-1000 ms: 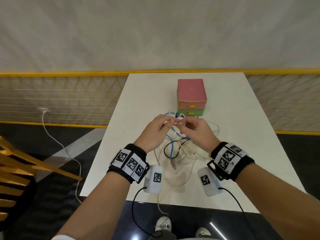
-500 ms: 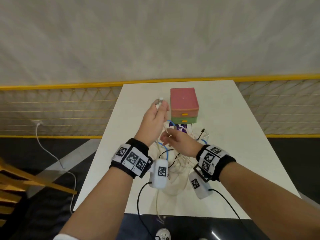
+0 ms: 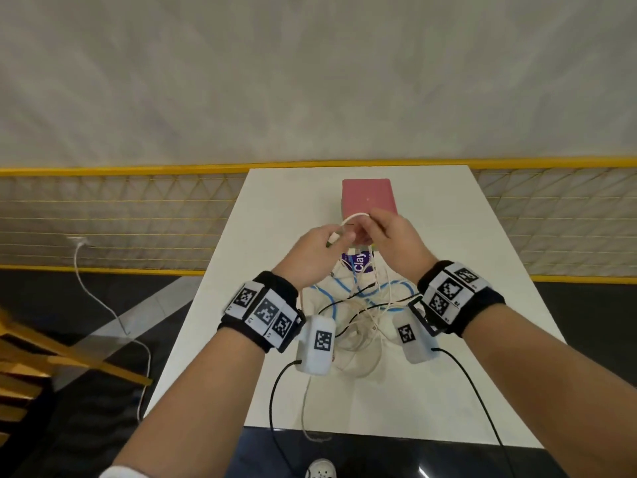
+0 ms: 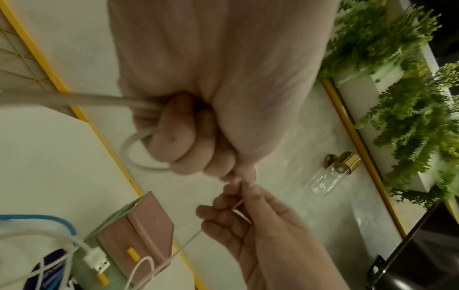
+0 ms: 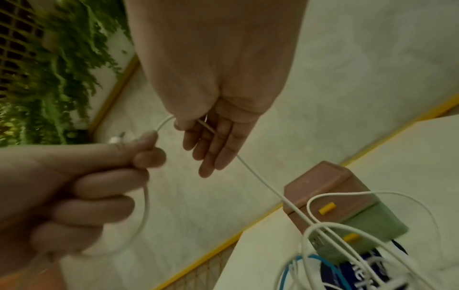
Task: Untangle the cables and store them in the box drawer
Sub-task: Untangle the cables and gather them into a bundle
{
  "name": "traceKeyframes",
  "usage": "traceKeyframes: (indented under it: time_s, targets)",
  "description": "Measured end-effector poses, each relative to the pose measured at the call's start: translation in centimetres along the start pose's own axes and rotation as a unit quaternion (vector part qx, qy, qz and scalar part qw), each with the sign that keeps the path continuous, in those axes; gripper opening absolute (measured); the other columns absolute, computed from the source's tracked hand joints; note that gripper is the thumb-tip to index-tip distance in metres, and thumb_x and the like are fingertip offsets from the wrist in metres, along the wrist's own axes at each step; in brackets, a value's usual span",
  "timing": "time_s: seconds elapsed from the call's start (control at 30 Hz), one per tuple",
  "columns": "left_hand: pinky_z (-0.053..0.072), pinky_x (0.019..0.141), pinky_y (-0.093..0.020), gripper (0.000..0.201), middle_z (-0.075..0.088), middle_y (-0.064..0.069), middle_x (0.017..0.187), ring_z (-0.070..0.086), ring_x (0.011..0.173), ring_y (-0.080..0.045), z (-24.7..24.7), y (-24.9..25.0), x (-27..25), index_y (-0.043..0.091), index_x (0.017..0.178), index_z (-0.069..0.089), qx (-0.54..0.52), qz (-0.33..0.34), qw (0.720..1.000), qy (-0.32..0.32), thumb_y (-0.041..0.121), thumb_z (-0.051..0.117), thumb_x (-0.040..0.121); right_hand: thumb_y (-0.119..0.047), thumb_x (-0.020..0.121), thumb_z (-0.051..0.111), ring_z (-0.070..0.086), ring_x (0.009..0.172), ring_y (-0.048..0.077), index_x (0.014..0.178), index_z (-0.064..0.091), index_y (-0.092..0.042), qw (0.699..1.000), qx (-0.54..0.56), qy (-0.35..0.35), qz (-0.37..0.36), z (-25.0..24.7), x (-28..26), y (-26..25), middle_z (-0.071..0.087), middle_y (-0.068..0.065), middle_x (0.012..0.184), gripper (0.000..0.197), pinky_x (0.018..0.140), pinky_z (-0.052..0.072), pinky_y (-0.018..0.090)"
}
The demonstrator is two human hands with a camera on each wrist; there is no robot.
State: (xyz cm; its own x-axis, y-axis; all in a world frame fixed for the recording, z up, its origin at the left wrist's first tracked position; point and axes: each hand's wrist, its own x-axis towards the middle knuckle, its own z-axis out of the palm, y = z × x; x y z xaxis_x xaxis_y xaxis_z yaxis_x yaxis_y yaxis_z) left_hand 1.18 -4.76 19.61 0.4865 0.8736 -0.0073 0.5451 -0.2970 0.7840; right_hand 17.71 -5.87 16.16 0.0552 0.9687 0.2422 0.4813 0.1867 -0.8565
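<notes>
White thin charging cable [image 3: 352, 216] arches between my hands above the pink-and-green plastic drawer box [image 3: 367, 195]: left hand [image 3: 315, 257] fist-gripped, right hand [image 3: 396, 241] pinching it, other fingers [image 5: 211, 155] loose.

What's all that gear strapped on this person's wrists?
Each bare forearm wears a black wristband covered in white tiles printed with black square codes. A white box with its own code hangs under each wrist, trailing a thin black wire. No sleeves or gloves.
</notes>
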Motion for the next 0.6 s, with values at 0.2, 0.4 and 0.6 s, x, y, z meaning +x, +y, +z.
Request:
traceKeyframes:
  time_s: [0.2,0.4,0.6]
  targets:
    - [0.036,0.061,-0.03,0.022,0.045,0.008,0.063,0.045,0.055,-0.012,-2.7,1.6,1.4,0.026,0.081,0.052,-0.15,0.033,0.947,0.283,0.034,0.047,0.102,-0.017,0.1,0.04,0.064,0.082,0.036,0.084,0.054,-0.01,0.986,-0.123,-0.06,0.093,-1.2,-1.4,5.6,0.068,0.017,0.088,0.022,0.083,0.05,0.054]
    - [0.044,0.064,-0.018,0.055,0.049,0.022,0.076,0.045,0.055,-0.004,-2.3,0.5,1.4,0.027,0.149,0.031,-0.074,0.09,0.952,0.281,0.022,0.054,0.099,-0.021,0.097,0.049,0.065,0.079,0.016,0.093,0.065,-0.015,0.994,-0.095,0.018,0.045,-2.1,-0.7,3.5,0.067,0.002,0.083,0.017,0.076,0.053,0.029]
    - [0.039,0.063,-0.028,0.029,0.062,0.003,0.076,0.059,0.066,-0.016,1.7,1.2,2.3,0.013,0.117,0.055,0.068,0.062,0.994,0.064,0.035,0.045,0.102,-0.017,0.095,0.052,0.055,0.071,0.009,0.092,0.064,-0.009,0.991,-0.109,0.031,-0.071,-2.0,-0.2,-0.5,0.059,0.002,0.08,0.015,0.065,0.041,0.02]
